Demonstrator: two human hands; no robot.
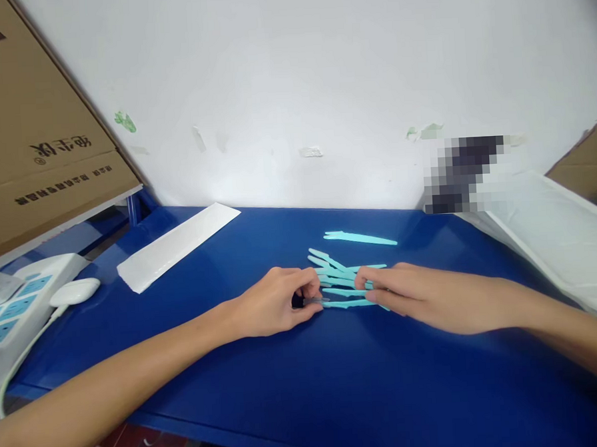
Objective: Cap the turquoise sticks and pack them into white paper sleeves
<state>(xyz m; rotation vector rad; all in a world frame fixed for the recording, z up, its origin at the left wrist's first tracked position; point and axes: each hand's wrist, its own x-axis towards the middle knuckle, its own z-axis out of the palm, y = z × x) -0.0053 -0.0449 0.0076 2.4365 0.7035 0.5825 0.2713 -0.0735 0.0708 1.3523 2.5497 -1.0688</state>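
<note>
Several thin turquoise plastic sticks (337, 275) lie in a loose fan on the blue table (266, 378). My left hand (277, 303) rests at the left end of the pile, its fingers pinched on the end of the nearest turquoise stick (345, 304), with a small dark bit between the fingertips. My right hand (422, 296) lies at the right end of the pile, fingers curled over the sticks' tips and holding that same stick. One more turquoise piece (359, 237) lies alone farther back on the table.
A long white paper sleeve (177, 244) lies at the back left. A white power strip (17, 305) with a white plug (74, 291) sits at the left edge, under a cardboard box (33, 124). A white flat tray (559, 236) leans at the right. A white wall stands behind.
</note>
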